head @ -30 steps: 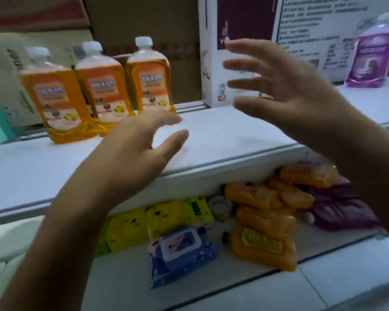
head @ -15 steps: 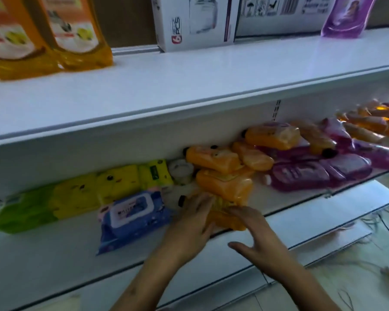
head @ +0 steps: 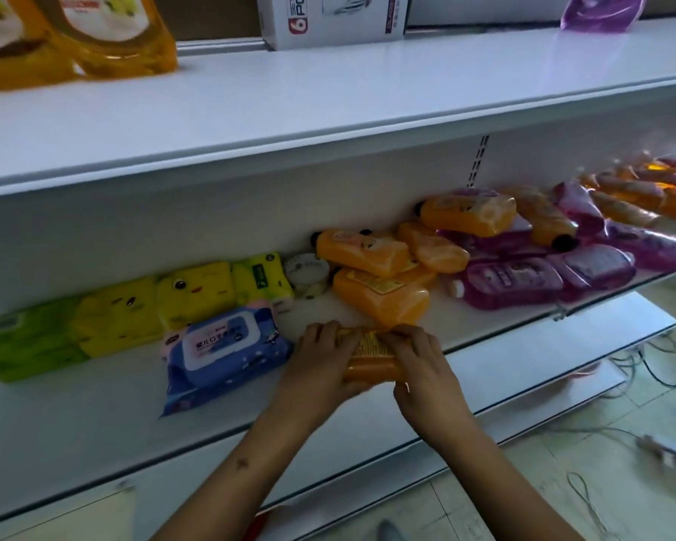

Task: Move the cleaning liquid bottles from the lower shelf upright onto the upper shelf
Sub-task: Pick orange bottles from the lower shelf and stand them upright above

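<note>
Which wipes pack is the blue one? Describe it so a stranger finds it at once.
Start at the white lower shelf, near its front edge. The blue soft-plastic wipes pack lies flat there, left of both hands. Its neighbours behind are yellow and green; only it has a white flip lid.

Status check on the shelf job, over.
Left hand and right hand both grip one orange liquid bottle lying on the white lower shelf. Not lifted yet. Blue wet-wipes pack close beside; white upper shelf has room.

Both hands are covering most of the orange bottle [head: 371, 361] in their grip; above them, the upright orange bottles [head: 114, 33] are running off the top edge.
</note>
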A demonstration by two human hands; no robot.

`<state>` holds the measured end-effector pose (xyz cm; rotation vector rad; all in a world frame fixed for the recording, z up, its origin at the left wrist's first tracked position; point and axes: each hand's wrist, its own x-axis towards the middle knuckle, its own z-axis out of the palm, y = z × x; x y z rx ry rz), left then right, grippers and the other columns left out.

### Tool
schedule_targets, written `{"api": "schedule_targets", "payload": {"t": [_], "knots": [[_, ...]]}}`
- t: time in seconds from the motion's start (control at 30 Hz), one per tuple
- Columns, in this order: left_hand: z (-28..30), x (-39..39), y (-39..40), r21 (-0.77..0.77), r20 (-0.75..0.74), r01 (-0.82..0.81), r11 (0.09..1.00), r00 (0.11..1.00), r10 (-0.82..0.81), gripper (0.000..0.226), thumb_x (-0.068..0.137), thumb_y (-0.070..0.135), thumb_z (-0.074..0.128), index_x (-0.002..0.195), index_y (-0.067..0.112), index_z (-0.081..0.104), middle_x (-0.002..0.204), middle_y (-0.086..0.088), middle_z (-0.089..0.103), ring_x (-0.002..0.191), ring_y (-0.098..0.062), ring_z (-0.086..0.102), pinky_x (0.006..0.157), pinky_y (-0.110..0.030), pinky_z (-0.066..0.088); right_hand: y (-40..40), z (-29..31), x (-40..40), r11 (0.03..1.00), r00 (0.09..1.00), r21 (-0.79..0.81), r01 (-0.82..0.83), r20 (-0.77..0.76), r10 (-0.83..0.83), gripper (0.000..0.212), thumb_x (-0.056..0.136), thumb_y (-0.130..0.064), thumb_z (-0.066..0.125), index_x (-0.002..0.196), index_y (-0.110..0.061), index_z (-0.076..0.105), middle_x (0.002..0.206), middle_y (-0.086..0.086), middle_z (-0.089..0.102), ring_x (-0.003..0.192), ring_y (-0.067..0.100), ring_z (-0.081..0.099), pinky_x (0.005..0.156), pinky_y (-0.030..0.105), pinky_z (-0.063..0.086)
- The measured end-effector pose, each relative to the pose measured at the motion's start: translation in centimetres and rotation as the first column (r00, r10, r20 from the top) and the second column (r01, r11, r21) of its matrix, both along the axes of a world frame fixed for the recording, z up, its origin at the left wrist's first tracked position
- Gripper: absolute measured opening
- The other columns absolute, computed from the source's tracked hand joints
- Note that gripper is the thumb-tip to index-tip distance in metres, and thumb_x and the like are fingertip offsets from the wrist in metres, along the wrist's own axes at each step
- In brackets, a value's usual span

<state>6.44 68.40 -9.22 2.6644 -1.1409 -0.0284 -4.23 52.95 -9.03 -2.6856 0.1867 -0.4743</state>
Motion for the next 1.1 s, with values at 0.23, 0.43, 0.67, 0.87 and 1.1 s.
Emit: {"api": "schedule_targets", "payload": {"t": [0.23,0.43,0.67,0.87,1.1], "knots": [[-1.2,-2.8,3.1,-0.197,-0.027,-0.004,0.980,1.000,-0.001,0.074,0.085,0.050,0.068,0.149,0.029,0.037,0.153,0.001,0.033,0.141,-0.023,0.026,0.115,-0.038,0.025,0.6,-0.9,-2.8,0.994,0.997,-0.108,-0.016,0.070,0.023,0.059,0.072,-0.014,0.087,0.128,-0.015,0.065,0.125,0.010,0.062,0.108,0.032,0.061,0.068,0.039,0.058],[0.0,-6.0,6.2,-0.653,-0.140,-0.175,0.737,0.984,0.110,0.054,0.094,0.017,0.064,0.141,0.027,0.041,0.141,0.001,0.046,0.132,-0.011,0.038,0.110,-0.019,0.028,-0.7,1.6,-2.9,0.962,1.000,0.273,0.006,-0.021,0.000,0.049,0.082,-0.028,0.074,0.129,-0.018,0.063,0.120,-0.002,0.063,0.106,0.012,0.060,0.086,0.018,0.046],[3.4,-9.4,5.6,-0.599,-0.489,-0.189,0.778,0.856,-0.169,0.096,0.079,0.075,0.059,0.146,0.060,-0.008,0.148,0.040,0.018,0.135,0.015,0.022,0.109,-0.018,0.024,3.3,5.2,-5.6,0.187,0.990,0.972,0.139,-0.143,0.009,0.045,0.084,-0.040,0.059,0.119,-0.013,0.065,0.109,0.014,0.075,0.097,0.031,0.074,0.069,0.036,0.061],[4.3,-10.5,3.7,-0.781,-0.621,-0.343,0.522,0.518,-0.589,0.118,0.070,0.037,0.090,0.148,0.057,0.004,0.142,0.029,0.050,0.130,-0.002,0.052,0.101,-0.022,0.048,2.5,8.6,-7.2,0.470,0.997,0.883,0.017,-0.052,0.063,0.032,0.087,-0.054,0.063,0.109,-0.034,0.076,0.110,0.000,0.076,0.104,0.018,0.072,0.083,0.023,0.057],[6.2,-10.2,0.6,-0.824,-0.567,-0.320,0.468,0.497,-0.657,0.094,0.084,0.012,0.078,0.151,0.042,0.019,0.142,0.008,0.057,0.129,-0.020,0.057,0.098,-0.029,0.051,-0.3,12.0,-9.4,0.822,0.999,0.568,-0.041,0.011,0.043,0.035,0.083,-0.053,0.054,0.117,-0.062,0.056,0.104,-0.017,0.062,0.094,0.011,0.063,0.079,0.031,0.053]]}}
